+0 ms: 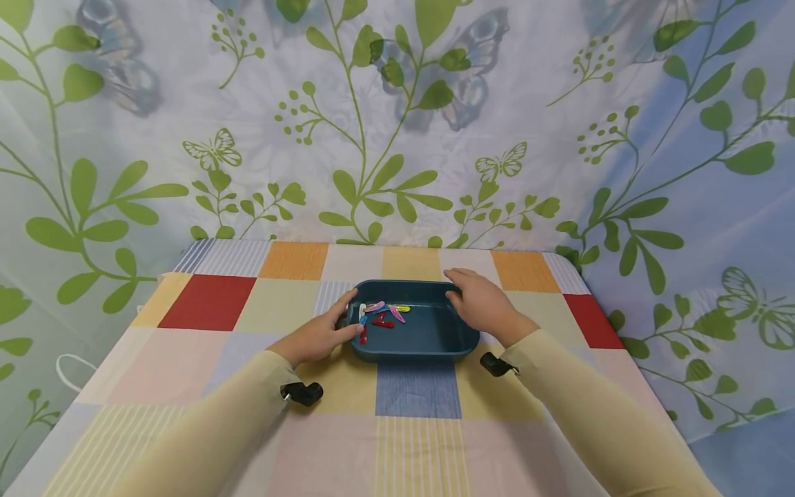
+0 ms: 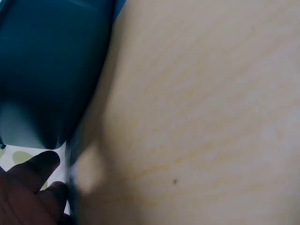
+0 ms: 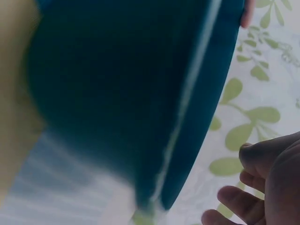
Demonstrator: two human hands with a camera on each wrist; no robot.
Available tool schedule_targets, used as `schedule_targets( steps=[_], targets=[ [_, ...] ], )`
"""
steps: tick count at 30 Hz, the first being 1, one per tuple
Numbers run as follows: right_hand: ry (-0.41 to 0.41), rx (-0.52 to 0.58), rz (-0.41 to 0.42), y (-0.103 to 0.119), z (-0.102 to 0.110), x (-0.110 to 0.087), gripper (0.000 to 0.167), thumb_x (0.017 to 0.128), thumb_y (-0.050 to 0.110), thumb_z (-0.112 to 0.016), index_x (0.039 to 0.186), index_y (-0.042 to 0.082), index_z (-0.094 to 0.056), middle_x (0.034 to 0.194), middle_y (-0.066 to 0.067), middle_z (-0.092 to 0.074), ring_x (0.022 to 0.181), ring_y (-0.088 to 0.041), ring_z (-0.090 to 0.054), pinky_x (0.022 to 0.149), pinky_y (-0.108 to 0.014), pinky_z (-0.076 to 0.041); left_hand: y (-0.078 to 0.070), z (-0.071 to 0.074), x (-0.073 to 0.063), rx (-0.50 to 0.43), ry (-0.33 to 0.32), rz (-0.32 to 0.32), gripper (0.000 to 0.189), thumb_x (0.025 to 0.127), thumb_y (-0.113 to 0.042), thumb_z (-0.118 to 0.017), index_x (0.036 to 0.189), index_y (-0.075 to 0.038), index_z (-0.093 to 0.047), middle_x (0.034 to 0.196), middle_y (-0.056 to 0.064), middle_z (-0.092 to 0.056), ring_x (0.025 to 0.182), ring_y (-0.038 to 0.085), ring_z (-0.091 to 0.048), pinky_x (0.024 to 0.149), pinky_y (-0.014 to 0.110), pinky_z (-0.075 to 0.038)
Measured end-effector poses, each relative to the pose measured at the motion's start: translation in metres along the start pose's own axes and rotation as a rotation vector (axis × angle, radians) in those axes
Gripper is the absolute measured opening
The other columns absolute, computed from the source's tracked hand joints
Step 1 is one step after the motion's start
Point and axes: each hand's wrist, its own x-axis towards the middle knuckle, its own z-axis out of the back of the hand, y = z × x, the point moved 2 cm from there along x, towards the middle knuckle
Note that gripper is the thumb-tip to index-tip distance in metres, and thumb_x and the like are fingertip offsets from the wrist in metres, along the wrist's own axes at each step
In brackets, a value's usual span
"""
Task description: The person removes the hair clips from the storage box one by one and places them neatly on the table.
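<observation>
A dark teal rectangular tray sits on the table. Small colorful clips, which look like hair clips, lie in its left part; red, pink, yellow, blue and white ones show. My left hand is at the tray's left end, fingers spread along the outside and thumb over the rim beside a red clip. Over the right end is my right hand, its fingers loosely extended and nothing held. In the right wrist view, those fingers stand apart from the tray wall.
A patchwork-print cloth covers the table. Behind it hangs a curtain with leaf and butterfly prints. A white cable loops at the table's left edge. Black wrist cameras are fixed at both sleeves.
</observation>
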Motion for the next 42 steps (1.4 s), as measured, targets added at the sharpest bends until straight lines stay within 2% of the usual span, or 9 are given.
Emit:
schedule_targets(
  steps=[9, 14, 17, 23, 28, 37, 42],
  targets=[
    [0.022, 0.021, 0.131, 0.029, 0.0, 0.014, 0.043, 0.106, 0.016, -0.065, 0.147, 0.006, -0.061, 0.141, -0.014, -0.068, 0.13, -0.032, -0.064, 0.108, -0.049, -0.054, -0.001, -0.003, -0.001, -0.016, -0.003, 0.02, 0.086, 0.103, -0.057, -0.059, 0.169, -0.043, -0.006, 0.17, 0.016, -0.035, 0.15, 0.041, -0.043, 0.123, 0.065, -0.032],
    [0.094, 0.026, 0.164, 0.039, -0.003, 0.026, 0.04, 0.107, 0.015, -0.063, 0.146, 0.01, -0.064, 0.13, -0.01, -0.073, 0.112, -0.026, -0.069, 0.096, -0.042, -0.057, 0.0, -0.004, 0.001, -0.018, -0.005, 0.02, 0.085, 0.103, -0.057, -0.058, 0.169, -0.045, -0.005, 0.17, 0.016, -0.035, 0.15, 0.041, -0.042, 0.123, 0.065, -0.031],
    [0.143, 0.048, 0.174, 0.044, -0.004, 0.034, 0.038, 0.108, 0.014, -0.061, 0.145, 0.011, -0.065, 0.131, -0.008, -0.074, 0.106, -0.022, -0.07, 0.09, -0.039, -0.056, 0.0, -0.004, 0.0, -0.024, -0.005, 0.021, 0.086, 0.103, -0.058, -0.059, 0.169, -0.045, -0.005, 0.17, 0.016, -0.035, 0.152, 0.041, -0.041, 0.124, 0.066, -0.029],
    [0.193, 0.027, 0.214, 0.05, -0.013, 0.047, 0.035, 0.107, 0.015, -0.061, 0.142, 0.011, -0.068, 0.135, -0.008, -0.073, 0.118, -0.023, -0.07, 0.098, -0.04, -0.056, 0.0, -0.004, 0.0, -0.038, -0.007, 0.008, 0.084, 0.104, -0.053, -0.059, 0.169, -0.045, -0.006, 0.17, 0.016, -0.035, 0.152, 0.042, -0.041, 0.124, 0.065, -0.029],
    [0.228, 0.019, 0.221, 0.053, -0.018, 0.056, 0.035, 0.107, 0.016, -0.062, 0.141, 0.012, -0.069, 0.136, -0.007, -0.072, 0.118, -0.024, -0.07, 0.098, -0.04, -0.056, -0.001, -0.004, -0.001, -0.047, -0.004, 0.005, 0.085, 0.104, -0.056, -0.06, 0.169, -0.045, -0.006, 0.168, 0.016, -0.039, 0.151, 0.041, -0.042, 0.124, 0.065, -0.029],
    [0.286, 0.019, 0.217, 0.054, -0.026, 0.069, 0.033, 0.106, 0.015, -0.064, 0.137, 0.013, -0.072, 0.133, -0.007, -0.074, 0.105, -0.02, -0.07, 0.095, -0.039, -0.056, -0.004, -0.003, -0.003, -0.052, -0.013, 0.012, 0.085, 0.103, -0.056, -0.06, 0.169, -0.045, -0.007, 0.167, 0.015, -0.04, 0.148, 0.04, -0.046, 0.123, 0.065, -0.031],
    [0.326, 0.021, 0.224, 0.051, -0.037, 0.073, 0.032, 0.105, 0.018, -0.066, 0.135, 0.013, -0.074, 0.11, -0.002, -0.079, 0.088, -0.012, -0.066, 0.086, -0.034, -0.056, -0.003, -0.003, -0.002, -0.05, -0.009, -0.002, 0.085, 0.104, -0.056, -0.06, 0.169, -0.045, -0.006, 0.165, 0.015, -0.044, 0.149, 0.04, -0.046, 0.123, 0.064, -0.031]
  ],
)
